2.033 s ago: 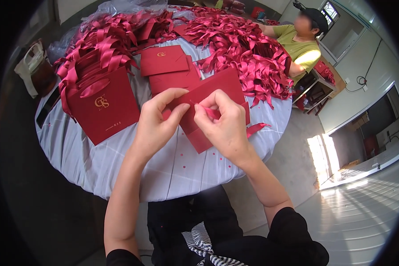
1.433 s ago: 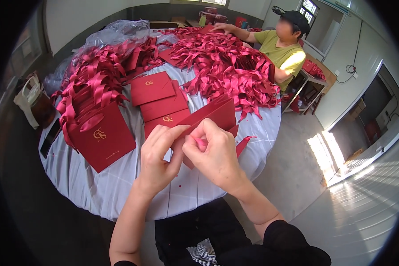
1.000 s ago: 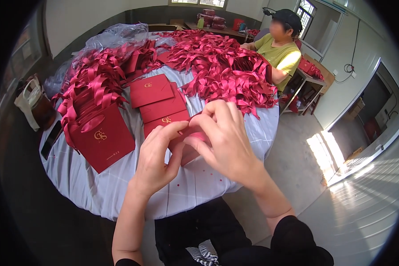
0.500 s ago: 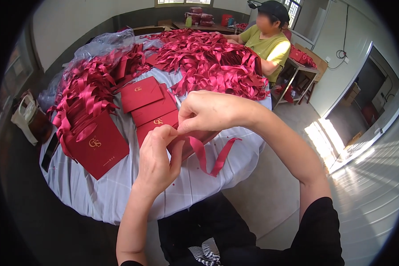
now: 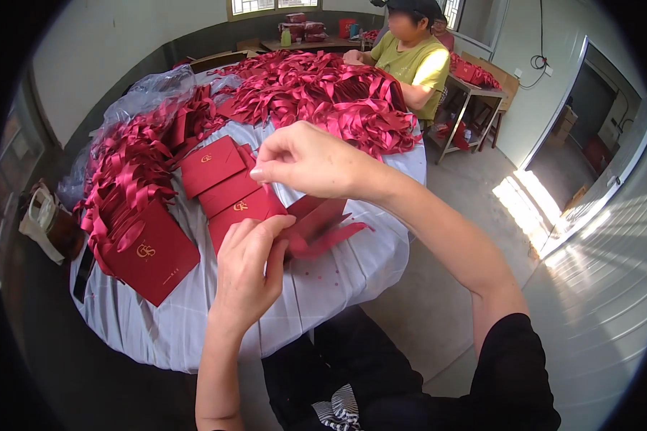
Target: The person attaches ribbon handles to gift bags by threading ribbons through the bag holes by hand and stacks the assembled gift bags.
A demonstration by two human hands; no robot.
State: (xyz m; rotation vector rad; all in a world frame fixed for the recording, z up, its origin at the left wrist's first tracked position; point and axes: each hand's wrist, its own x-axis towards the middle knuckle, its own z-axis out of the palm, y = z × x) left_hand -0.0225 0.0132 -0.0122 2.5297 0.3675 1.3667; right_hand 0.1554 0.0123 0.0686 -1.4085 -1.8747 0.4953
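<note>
A small dark red paper gift bag [image 5: 316, 212] is tilted at the near edge of the table, its top rim between the fingers and thumb of my left hand [image 5: 246, 271]. A loose red satin ribbon [image 5: 339, 238] trails from the bag to the right, blurred by motion. Just above the rim, my right hand [image 5: 310, 159] pinches a short piece of red ribbon between thumb and fingertips. Flat red bags with gold print [image 5: 213, 169] lie overlapped just beyond my left hand. Where the ribbon passes through the bag is hidden by my fingers.
A white cloth [image 5: 302, 309] covers the round table. Ribboned bags [image 5: 140, 251] lean in a row at the left; a large ribbon pile [image 5: 316, 93] fills the far side. Clear plastic [image 5: 151, 93] lies far left. A person in yellow-green [image 5: 410, 65] works across the table.
My right hand has risen and moved left, away from my left hand, with the ribbon piece. The trailing ribbon has shifted left and lower. My view has turned slightly right.
</note>
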